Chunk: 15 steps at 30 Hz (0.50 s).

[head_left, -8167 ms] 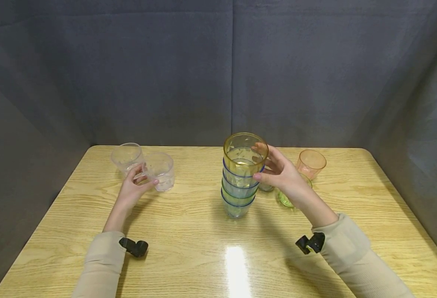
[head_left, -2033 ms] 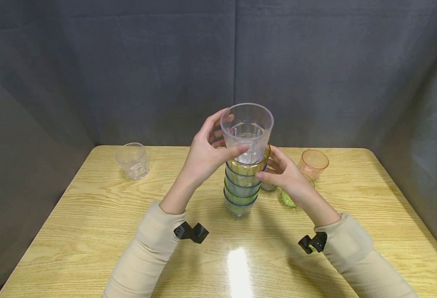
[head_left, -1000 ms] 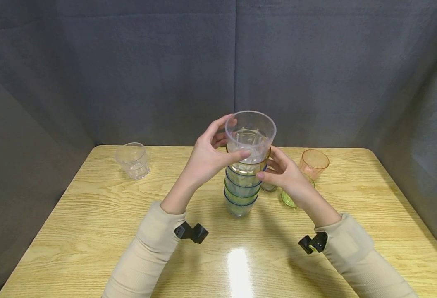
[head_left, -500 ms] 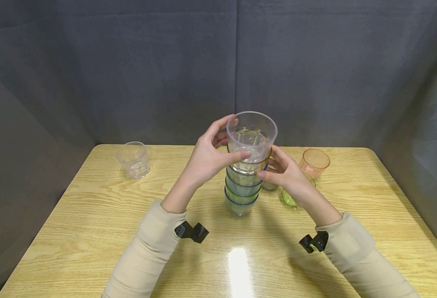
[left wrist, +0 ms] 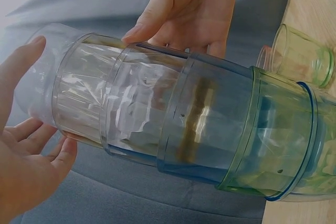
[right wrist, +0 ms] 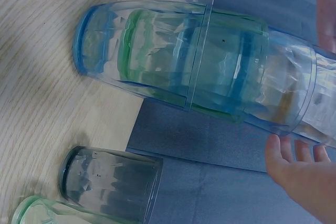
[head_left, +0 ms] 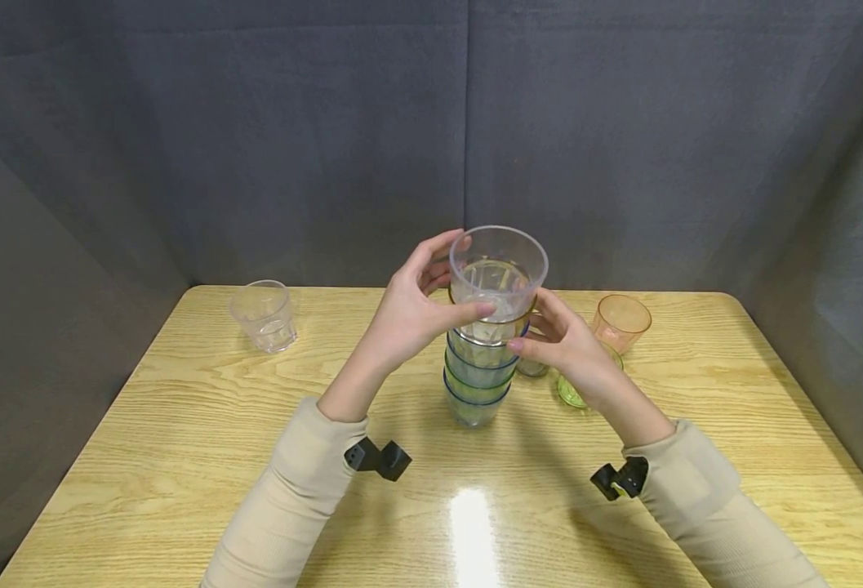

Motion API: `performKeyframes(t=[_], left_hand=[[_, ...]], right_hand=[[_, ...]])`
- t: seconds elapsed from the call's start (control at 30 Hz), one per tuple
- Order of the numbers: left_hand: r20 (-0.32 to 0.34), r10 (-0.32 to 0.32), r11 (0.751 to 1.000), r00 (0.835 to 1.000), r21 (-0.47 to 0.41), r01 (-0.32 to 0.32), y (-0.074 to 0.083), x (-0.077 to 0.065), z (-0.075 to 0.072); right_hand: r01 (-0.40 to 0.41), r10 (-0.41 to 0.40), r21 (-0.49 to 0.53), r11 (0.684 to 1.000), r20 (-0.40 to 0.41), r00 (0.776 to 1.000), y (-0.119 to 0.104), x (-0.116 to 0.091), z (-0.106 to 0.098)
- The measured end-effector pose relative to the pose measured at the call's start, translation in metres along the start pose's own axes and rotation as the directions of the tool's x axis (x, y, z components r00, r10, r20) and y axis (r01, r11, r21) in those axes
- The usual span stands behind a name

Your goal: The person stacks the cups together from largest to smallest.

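Note:
A stack of several tinted plastic cups (head_left: 478, 376) stands upright mid-table, with blue, green and yellow rims. In its topmost, yellow-rimmed cup sits a clear cup (head_left: 500, 282). My left hand (head_left: 418, 309) holds this clear cup from the left, thumb in front and fingers behind. From the right, my right hand (head_left: 574, 351) grips the stack near the second rim down, thumb in front. The left wrist view shows the left thumb and fingers (left wrist: 31, 169) on either side of the clear cup (left wrist: 44, 74). In the right wrist view, the right fingertips (right wrist: 302, 145) meet the stack's side.
Another clear cup (head_left: 264, 317) stands at the back left of the wooden table (head_left: 181, 457). Right of the stack are an orange cup (head_left: 620, 322), a green cup (head_left: 569, 392) partly behind the right wrist, and a grey cup (right wrist: 110, 177). Dark curtains (head_left: 313, 147) enclose the table.
My left hand has taken one clear cup from the left, carried it right to the stack's top, and lowered it slightly over the last second. My right hand has stayed on the stack.

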<state>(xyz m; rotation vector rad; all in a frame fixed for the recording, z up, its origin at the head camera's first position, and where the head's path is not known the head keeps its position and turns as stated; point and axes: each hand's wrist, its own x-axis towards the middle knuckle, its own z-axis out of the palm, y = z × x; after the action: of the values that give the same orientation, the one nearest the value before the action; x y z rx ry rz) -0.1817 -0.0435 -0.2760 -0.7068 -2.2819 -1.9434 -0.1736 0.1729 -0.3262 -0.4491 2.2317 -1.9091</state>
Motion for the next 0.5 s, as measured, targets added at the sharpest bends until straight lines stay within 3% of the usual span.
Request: performKeyframes(t=[0.5], left_hand=[[0.032,-0.037,0.999,0.999,0.004,0.037,-0.0049,-0.0003,-0.0027]], right_hand=[[0.014,-0.014,0.003,1.0,0.001,1.0,0.0013,0.0,0.0004]])
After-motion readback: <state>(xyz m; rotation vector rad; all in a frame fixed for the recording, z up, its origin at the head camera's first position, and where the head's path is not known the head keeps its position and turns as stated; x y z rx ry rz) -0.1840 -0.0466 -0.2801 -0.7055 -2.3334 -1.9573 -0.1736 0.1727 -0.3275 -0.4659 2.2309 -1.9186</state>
